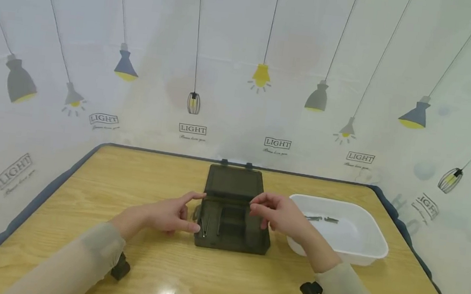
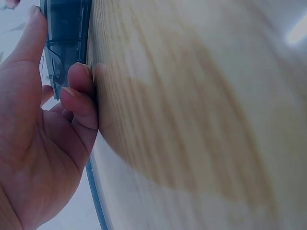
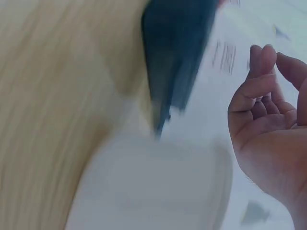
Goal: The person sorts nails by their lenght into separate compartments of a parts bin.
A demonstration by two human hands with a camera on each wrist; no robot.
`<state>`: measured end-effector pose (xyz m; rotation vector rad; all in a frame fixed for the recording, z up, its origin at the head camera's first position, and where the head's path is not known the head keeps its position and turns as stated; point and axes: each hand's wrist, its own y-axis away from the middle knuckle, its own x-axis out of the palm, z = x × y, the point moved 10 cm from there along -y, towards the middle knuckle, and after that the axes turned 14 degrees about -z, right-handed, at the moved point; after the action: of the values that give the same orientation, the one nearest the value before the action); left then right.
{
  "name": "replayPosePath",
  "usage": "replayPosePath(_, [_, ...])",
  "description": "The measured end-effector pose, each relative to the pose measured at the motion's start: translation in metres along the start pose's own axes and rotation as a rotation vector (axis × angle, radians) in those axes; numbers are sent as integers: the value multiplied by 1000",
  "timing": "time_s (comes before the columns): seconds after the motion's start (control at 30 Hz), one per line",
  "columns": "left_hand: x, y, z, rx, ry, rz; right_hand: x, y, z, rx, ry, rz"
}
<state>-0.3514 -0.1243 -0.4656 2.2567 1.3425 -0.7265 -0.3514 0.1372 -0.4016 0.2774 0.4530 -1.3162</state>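
A dark translucent plastic box lies on the table with its lid swung back. Several thin metal pieces, too small to identify, lie in its left compartments. My left hand is at the box's left side, thumb and forefinger stretched toward its edge; the left wrist view shows the other fingers bent beside the box. Above the box's right edge hovers my right hand, fingers loosely bent. In the right wrist view, nothing shows between its thumb and fingertips.
To the right of the box stands a white plastic tray holding several small metal pieces. Behind the wooden table hangs a white sheet printed with lamps. A dark blue edge runs round the tabletop.
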Motion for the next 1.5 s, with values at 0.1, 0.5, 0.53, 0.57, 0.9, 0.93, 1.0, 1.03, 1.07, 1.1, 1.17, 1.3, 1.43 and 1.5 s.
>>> replayPosePath(0.1, [-2,1,1,6,-3,-4,-35,1,-10,14,28,-55])
replayPosePath(0.5, [0,-3,3,-5,-20,17,-109,6,-86,161,209,-10])
replayPosePath(0.53, [1,-2,4,-9,-20,19,-107,6,-92,176,223,10])
replayPosePath(0.57, [1,-2,4,-10,-20,21,-105,5,-96,185,233,30])
replayPosePath(0.9, [2,-1,6,-13,-9,19,-83,-1,-109,121,333,133])
replayPosePath(0.93, [1,-1,5,-11,-9,18,-82,-2,-109,115,342,138])
replayPosePath(1.0, [-2,-2,4,-2,-11,14,-80,-4,-107,99,357,149])
replayPosePath(1.03, [-3,-2,2,2,-13,11,-80,-5,-107,95,360,153])
replayPosePath(1.07, [-4,-3,2,2,-19,7,-81,-6,-107,90,359,156])
replayPosePath(1.1, [-5,-3,1,5,-22,4,-81,-7,-107,87,358,157])
replayPosePath(1.17, [-6,-3,0,12,-29,3,-82,-9,-110,92,360,159])
replayPosePath(1.3, [-4,-3,2,15,-37,6,-84,-12,-120,116,355,151])
replayPosePath(1.43, [-2,-3,4,12,-33,9,-82,-12,-123,140,351,128])
replayPosePath(1.5, [-1,-4,4,13,-26,13,-82,-11,-122,135,361,122])
